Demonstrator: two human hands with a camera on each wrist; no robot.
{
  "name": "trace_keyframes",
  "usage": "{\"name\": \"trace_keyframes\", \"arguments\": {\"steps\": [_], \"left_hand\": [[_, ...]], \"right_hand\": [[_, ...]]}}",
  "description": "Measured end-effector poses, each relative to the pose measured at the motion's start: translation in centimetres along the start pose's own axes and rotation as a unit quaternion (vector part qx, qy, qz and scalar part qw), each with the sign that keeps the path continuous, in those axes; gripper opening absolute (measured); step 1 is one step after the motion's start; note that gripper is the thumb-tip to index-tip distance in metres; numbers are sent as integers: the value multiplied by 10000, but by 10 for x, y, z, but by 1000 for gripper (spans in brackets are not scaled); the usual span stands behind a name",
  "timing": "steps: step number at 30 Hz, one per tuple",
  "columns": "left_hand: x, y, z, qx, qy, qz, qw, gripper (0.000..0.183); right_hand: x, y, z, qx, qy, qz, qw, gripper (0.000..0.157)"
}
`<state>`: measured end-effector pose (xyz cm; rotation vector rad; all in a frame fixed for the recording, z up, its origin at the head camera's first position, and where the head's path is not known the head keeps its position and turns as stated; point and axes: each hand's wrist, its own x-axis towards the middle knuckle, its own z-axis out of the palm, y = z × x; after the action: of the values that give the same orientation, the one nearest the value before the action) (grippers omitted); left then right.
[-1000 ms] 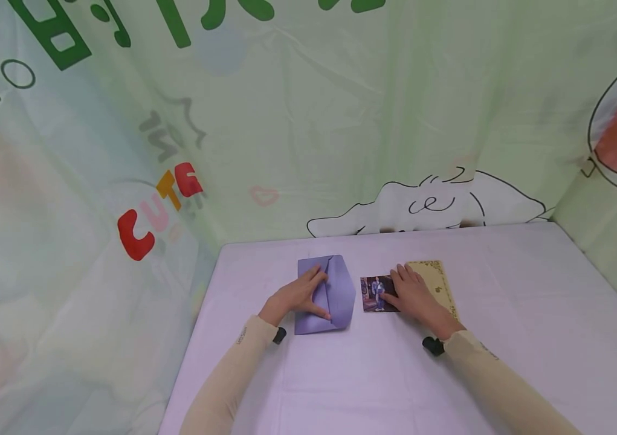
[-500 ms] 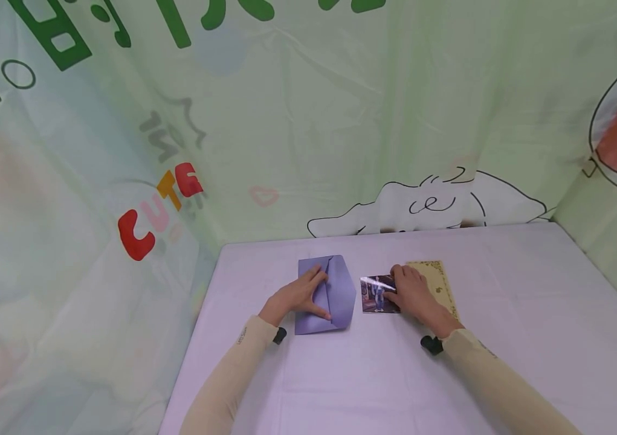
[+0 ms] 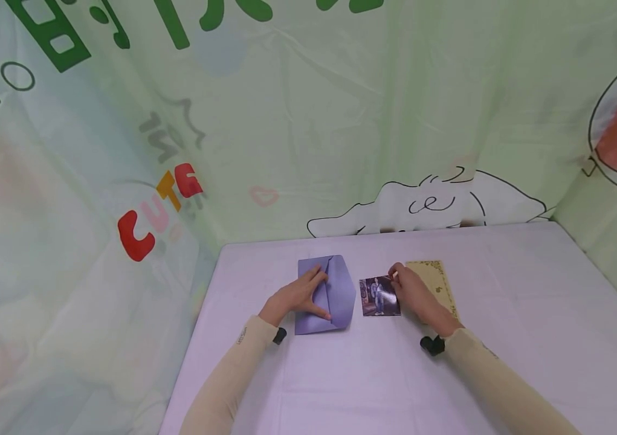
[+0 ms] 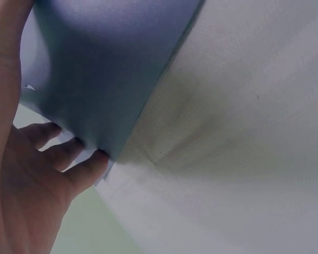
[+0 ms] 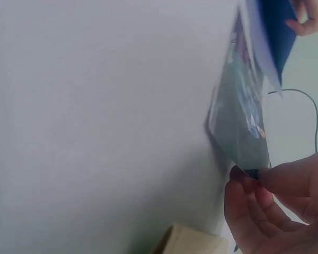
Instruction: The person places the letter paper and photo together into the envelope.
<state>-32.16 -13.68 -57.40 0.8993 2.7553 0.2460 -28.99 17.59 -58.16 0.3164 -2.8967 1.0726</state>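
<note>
on the pale lavender tabletop, toward the person's left, lies a purple paper envelope, its tapered end pointing right. left hand: thumb and fingers spread apart, resting on the envelope beside its fold; at the left wrist, three fingertips are seen touching its edge. right hand: thumb and fingertips pinched together on the far right corner of a glossy photograph of a figure against a dark ground. the photograph sits between the hands, just beside the envelope but not touching it. seen from the right wrist it slopes, a shadow alongside; i cannot tell whether its lower edge meets the cloth. a yellowish card with a dark ornamental border lies to its right, partly hidden by the right hand. both sleeves are beige. behind the table hangs a pale green printed curtain.
</note>
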Motion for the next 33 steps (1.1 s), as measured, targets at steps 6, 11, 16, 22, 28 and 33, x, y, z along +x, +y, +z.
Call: {"name": "trace_keyframes", "arguments": {"steps": [6, 11, 16, 22, 28, 33], "left_hand": [[1, -3, 3, -26, 34, 3, 10000, 100], [2, -4, 5, 33, 64, 59, 10000, 100], [0, -1, 2, 7, 35, 18, 10000, 99], [1, 0, 2, 10, 17, -5, 10000, 99], [2, -1, 4, -40, 52, -24, 10000, 100], [2, -1, 3, -27, -15, -61, 10000, 101]], "right_hand": [[4, 0, -2, 473, -131, 278, 9984, 21], [4, -2, -3, 724, -158, 488, 9961, 22], [9, -3, -2, 892, -7, 456, 9950, 24], [14, -10, 2, 974, 201, 215, 9948, 24], [22, -19, 8, 1234, 158, 97, 9922, 23], [28, -29, 13, 1356, 30, 99, 9907, 23]]}}
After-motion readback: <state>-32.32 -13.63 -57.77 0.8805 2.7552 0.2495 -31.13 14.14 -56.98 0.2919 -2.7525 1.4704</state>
